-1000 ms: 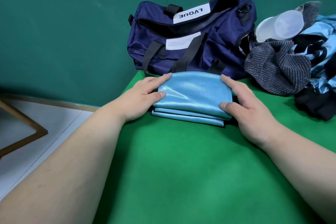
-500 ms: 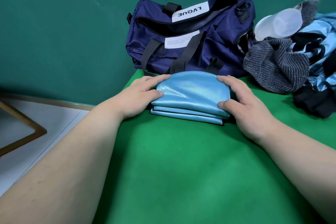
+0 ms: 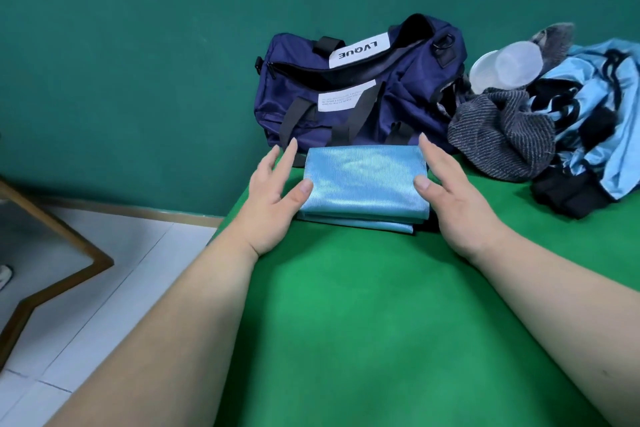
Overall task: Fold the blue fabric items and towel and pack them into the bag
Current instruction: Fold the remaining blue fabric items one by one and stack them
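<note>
Fingers [image 3: 286,161] now straight; green table [image 3: 346,305], teal wall [image 3: 138,62]

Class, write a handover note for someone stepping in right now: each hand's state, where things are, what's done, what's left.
Left hand: open, thumb touching the left edge of the folded blue cloth.
Right hand: open, thumb on its right edge.
The cloth lies on the green table, just in front of the navy bag, whose top is unzipped.
Done: this cloth is folded.
Left: put it in the bag, then fold and pack the grey striped towel and the light blue garment heaped right of the bag.
</note>
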